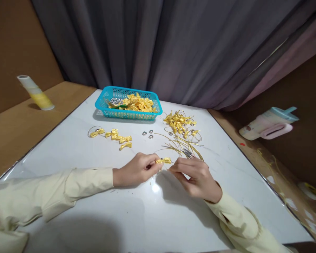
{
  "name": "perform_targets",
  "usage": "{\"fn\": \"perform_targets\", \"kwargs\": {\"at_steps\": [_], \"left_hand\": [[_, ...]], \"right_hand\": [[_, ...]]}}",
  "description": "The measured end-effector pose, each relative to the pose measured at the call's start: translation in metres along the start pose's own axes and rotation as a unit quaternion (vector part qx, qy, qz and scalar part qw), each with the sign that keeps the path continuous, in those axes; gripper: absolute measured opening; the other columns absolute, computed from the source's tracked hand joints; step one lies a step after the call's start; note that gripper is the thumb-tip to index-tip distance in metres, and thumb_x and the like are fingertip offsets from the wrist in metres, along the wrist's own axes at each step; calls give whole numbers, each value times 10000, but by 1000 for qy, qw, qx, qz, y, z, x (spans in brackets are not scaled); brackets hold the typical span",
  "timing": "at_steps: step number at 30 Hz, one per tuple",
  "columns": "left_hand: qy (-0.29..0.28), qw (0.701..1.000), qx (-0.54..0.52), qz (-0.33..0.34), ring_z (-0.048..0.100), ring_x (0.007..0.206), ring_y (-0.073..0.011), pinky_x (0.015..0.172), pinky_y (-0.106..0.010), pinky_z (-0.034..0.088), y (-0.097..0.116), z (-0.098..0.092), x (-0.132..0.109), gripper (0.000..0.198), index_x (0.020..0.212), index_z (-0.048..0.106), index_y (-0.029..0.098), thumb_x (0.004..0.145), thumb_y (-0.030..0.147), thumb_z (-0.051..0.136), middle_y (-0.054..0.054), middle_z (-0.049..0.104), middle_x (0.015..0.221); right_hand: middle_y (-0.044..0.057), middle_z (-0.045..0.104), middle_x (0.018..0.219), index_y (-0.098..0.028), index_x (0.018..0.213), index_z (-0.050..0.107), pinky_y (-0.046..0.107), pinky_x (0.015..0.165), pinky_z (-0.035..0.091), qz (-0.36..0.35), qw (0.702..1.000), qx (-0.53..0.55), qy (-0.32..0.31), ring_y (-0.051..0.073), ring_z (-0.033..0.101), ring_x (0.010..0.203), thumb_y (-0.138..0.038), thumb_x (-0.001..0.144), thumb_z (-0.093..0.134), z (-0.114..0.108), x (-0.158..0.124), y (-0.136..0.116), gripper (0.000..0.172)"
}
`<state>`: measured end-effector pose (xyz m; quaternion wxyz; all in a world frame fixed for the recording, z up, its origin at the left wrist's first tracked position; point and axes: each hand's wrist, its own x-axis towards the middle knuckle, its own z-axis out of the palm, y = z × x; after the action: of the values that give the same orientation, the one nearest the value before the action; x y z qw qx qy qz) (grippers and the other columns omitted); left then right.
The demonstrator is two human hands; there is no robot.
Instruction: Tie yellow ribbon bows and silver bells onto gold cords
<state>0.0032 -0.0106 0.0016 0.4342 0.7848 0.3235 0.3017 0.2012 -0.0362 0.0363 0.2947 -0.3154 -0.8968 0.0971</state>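
Observation:
My left hand [138,169] is closed in a pinch on a small yellow ribbon bow [164,160] just above the white table [94,211]. My right hand [196,175] is closed too, its fingertips pinching at the bow's right end, where thin gold cords [179,146] run off behind it. Whether it grips a cord or the bow itself I cannot make out. Both arms wear pale yellow sleeves.
A turquoise basket [102,102] of yellow bows stands at the back. A row of loose bows [116,135] lies left, three small silver charms [147,134] in the middle, a heap of corded bows [180,123] right. A yellow-white tube [35,93] and a pink-and-blue jug [270,123] sit on the brown surfaces beside.

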Motion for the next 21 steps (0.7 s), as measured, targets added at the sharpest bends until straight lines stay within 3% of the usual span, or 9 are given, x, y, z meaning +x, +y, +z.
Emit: {"fn": "perform_targets", "kwargs": {"at_steps": [2, 5, 7, 9, 11, 14, 16, 17, 21], "left_hand": [[2, 1000, 4, 1, 284, 463, -57, 437, -180, 237, 0, 0, 0, 231, 686, 502, 138, 861, 274, 435, 77, 343, 500], [19, 1000, 23, 7, 283, 465, -59, 440, -184, 233, -1, -1, 2, 244, 658, 483, 141, 852, 282, 438, 76, 329, 500], [31, 999, 36, 9, 288, 466, -61, 444, -187, 235, -1, -2, 3, 252, 645, 470, 146, 848, 292, 434, 75, 324, 502], [39, 998, 47, 9, 291, 470, -63, 448, -188, 236, -2, -3, 4, 258, 633, 450, 153, 846, 297, 428, 74, 322, 506], [43, 998, 55, 9, 285, 473, -64, 449, -187, 231, -2, -3, 5, 268, 613, 416, 162, 846, 295, 419, 75, 310, 506], [54, 996, 66, 10, 276, 472, -64, 448, -187, 222, -2, -4, 6, 277, 596, 368, 171, 845, 286, 410, 78, 292, 504], [65, 995, 75, 10, 269, 470, -64, 448, -190, 217, -1, -6, 7, 285, 587, 341, 177, 843, 281, 410, 80, 274, 500], [70, 994, 79, 8, 263, 471, -65, 448, -191, 214, 0, -7, 8, 292, 582, 328, 179, 842, 280, 413, 80, 265, 498], [74, 995, 67, 9, 261, 466, -65, 445, -192, 216, 4, -7, 7, 283, 595, 365, 173, 849, 290, 407, 80, 269, 497]], "right_hand": [[20, 555, 566, -148, 685, 622, 222, 457, 299, 22, 999, 36, -10, 88, 443, 483, -90, 822, 435, 1, 1, -2, 239], [16, 563, 609, -155, 666, 632, 220, 486, 341, 177, 969, 170, 22, 88, 457, 518, -198, 819, 549, 4, 5, -5, 180], [23, 587, 729, -154, 657, 622, 214, 440, 336, 305, 896, 321, 42, 77, 466, 513, -285, 767, 636, 6, 7, -3, 171], [16, 589, 788, -148, 669, 604, 194, 370, 283, 392, 789, 471, 41, 49, 441, 458, -310, 714, 683, 9, 8, 1, 186], [-29, 544, 613, -148, 685, 581, 173, 344, 234, 438, 691, 574, 31, 25, 359, 377, -289, 694, 690, 12, 7, 6, 178], [-86, 414, 437, -146, 700, 545, 161, 327, 192, 446, 613, 652, 1, 11, 241, 302, -260, 707, 650, 14, 6, 11, 155], [-68, 492, 524, -148, 693, 508, 169, 306, 156, 432, 608, 665, -37, 1, 224, 285, -272, 716, 632, 13, 7, 8, 176], [-62, 512, 565, -152, 693, 491, 171, 302, 133, 426, 621, 656, -48, -3, 221, 285, -289, 726, 629, 13, 8, 5, 197], [-94, 431, 544, -177, 815, 496, 156, 351, 177, 414, 749, 517, -12, 21, 304, 365, -332, 694, 700, 15, 12, -12, 283]]}}
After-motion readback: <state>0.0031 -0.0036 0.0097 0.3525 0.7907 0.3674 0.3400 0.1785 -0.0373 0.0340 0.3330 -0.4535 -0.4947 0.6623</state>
